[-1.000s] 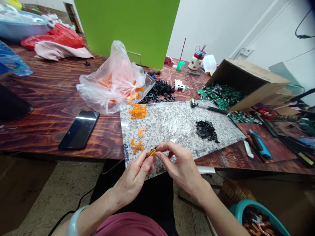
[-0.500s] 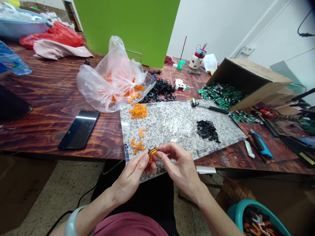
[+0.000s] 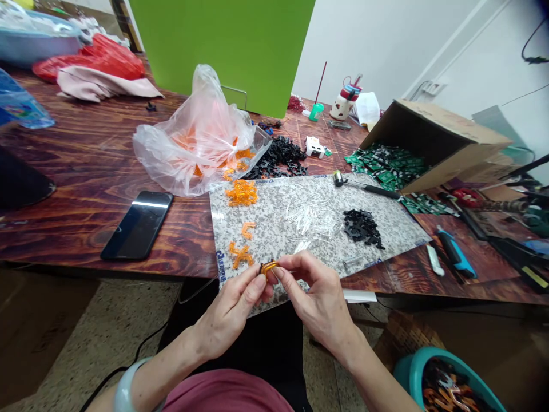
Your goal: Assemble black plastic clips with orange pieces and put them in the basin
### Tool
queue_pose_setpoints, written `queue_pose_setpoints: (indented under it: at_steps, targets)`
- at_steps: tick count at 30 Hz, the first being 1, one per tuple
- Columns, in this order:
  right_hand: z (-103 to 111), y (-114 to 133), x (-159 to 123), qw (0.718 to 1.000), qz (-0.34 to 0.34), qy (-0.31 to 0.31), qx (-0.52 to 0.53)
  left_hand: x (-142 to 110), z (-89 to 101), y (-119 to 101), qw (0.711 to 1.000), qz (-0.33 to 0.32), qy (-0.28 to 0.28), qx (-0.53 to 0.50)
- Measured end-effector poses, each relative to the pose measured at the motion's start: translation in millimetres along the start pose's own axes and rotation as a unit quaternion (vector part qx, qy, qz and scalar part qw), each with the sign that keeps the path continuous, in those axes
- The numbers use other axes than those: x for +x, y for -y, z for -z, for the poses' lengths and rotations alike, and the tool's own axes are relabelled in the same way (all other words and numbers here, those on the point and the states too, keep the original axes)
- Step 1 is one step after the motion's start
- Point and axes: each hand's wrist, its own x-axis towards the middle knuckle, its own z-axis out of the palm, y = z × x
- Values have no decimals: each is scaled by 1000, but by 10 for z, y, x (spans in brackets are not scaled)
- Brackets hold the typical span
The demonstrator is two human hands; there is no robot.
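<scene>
My left hand [image 3: 231, 306] and right hand [image 3: 321, 294] are together, thumbs and fingers clamped on a small orange-and-black piece [image 3: 269, 267]; it sits between my fingertips, over the near edge of a speckled board [image 3: 270, 229]; just beyond my left hand lie a few loose orange pieces [image 3: 241, 255], with an orange heap [image 3: 241, 193] farther out; thin pale strips [image 3: 307, 217] lie beyond my right hand, black parts [image 3: 363, 228] off to its right; a phone [image 3: 137, 226] lies left of both hands.
</scene>
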Motion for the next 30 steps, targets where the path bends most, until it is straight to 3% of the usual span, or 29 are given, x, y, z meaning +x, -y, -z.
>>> queue_pose_setpoints:
  at_steps: [11,30]
  targets:
    - [-34,-33,-65,999,15,-25,-42,-16,-70,-2,999,-20,-6,41]
    - [17,0,-105,999,8,-7,-37,-25,-77,-18,995,-36,-10,93]
